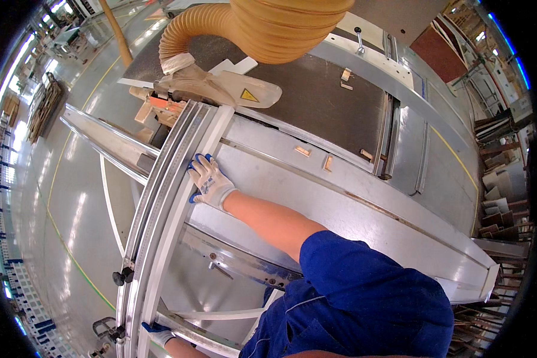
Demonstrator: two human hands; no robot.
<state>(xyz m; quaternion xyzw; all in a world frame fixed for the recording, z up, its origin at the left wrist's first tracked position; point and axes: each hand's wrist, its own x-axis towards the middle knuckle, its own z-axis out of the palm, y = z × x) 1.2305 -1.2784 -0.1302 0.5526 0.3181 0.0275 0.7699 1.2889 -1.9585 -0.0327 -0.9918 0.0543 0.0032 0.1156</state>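
A long narrow white strip (168,250) lies along the grooved aluminium fence (138,238) of a sliding table saw. My right hand (212,181), in a white glove with blue fingertips, presses onto the strip, its fingers and thumb bent over the edge. Lower down, my left hand (159,334) in a matching glove closes on the strip near its lower end; part of its fingers is hidden. The strip's far end comes close to the clear blade guard (250,88), which bears a yellow warning triangle. The blade itself is not visible.
A ribbed orange extraction hose (200,27) arches over the dark saw table (316,98). Small wood offcuts (303,151) lie on the silver sliding table (364,206). A black clamp knob (123,277) juts from the fence. Stacked boards (500,203) stand far right.
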